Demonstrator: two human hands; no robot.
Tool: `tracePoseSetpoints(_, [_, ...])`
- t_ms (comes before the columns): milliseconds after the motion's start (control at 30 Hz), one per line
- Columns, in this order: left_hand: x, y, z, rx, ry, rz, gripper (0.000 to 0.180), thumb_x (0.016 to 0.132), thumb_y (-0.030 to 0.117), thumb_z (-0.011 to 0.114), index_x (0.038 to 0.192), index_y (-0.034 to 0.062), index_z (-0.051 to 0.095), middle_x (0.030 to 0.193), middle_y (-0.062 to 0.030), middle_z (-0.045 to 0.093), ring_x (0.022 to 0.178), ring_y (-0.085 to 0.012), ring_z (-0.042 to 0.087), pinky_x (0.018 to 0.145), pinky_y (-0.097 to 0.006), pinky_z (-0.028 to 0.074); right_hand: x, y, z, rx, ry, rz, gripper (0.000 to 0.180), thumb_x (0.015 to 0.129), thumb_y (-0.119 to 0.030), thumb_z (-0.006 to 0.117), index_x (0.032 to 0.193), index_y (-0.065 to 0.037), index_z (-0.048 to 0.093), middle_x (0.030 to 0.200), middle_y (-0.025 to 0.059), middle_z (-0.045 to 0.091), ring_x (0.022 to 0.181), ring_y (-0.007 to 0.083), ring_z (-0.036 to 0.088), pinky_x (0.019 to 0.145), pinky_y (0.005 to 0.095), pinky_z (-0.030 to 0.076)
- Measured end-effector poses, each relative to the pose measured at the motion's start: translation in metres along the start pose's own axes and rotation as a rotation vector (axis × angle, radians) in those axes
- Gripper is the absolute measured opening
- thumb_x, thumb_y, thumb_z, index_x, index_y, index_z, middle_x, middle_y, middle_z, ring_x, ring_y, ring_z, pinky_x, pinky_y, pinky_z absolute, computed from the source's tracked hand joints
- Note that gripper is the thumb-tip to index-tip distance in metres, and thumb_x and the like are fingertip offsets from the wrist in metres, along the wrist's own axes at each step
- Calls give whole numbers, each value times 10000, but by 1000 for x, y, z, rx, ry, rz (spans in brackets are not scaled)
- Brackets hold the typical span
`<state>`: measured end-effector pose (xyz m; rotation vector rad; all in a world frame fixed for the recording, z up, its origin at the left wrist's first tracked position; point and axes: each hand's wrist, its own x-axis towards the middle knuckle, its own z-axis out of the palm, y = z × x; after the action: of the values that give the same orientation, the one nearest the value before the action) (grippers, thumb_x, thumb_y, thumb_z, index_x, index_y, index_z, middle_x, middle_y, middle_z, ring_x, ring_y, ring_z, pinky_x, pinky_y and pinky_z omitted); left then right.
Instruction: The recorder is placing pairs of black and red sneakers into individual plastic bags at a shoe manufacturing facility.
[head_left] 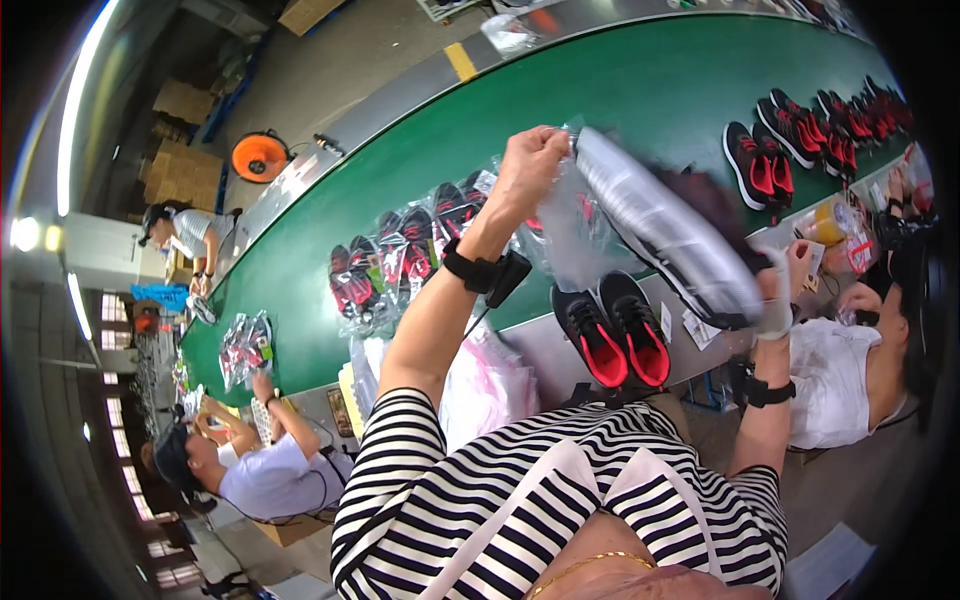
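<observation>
My left hand [535, 165], bare, pinches the top edge of a clear plastic bag [575, 235] above the green belt. My right hand [776, 295], in a white glove, grips a sneaker [665, 225] near one end. The sneaker's pale grey sole faces up and its far end reaches the bag's edge. Motion smears it, and a dark red shape behind it may be a second shoe. I cannot tell whether any part of it is inside the bag. Below, a pair of black sneakers [612, 330] with red linings stands at the belt's near edge.
Bagged sneakers [405, 245] lie on the green belt [420, 150] to the left, with another bagged pair [246, 350] farther along. Unbagged pairs [760, 165] line the right. Plastic bags [485, 385] hang at the near edge. Co-workers sit left [270, 480] and right [840, 375].
</observation>
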<state>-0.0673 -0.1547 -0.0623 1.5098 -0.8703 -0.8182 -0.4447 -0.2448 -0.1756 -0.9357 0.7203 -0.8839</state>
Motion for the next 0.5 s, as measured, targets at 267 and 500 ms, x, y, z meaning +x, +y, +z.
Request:
tracePoseSetpoints(267, [-84,23,63,320,-137,449,154,874,123,533,811,-17,527,610,-179,511,538,-228,497,527,-351,413,-37,-48,157,-1393,-486,-507,562,701,-567,633,727,-6,629,696,164,557,679,328,571,597,402,454])
tracePoseSetpoints(500, [-13,48,77,381,-67,585,130,806,68,543,735,-39,566,675,-169,616,585,-241,581,566,-361,470,-42,-51,219,-1943,-961,-906,395,734,-455,611,651,-73,665,650,115,615,658,277,622,601,396,478])
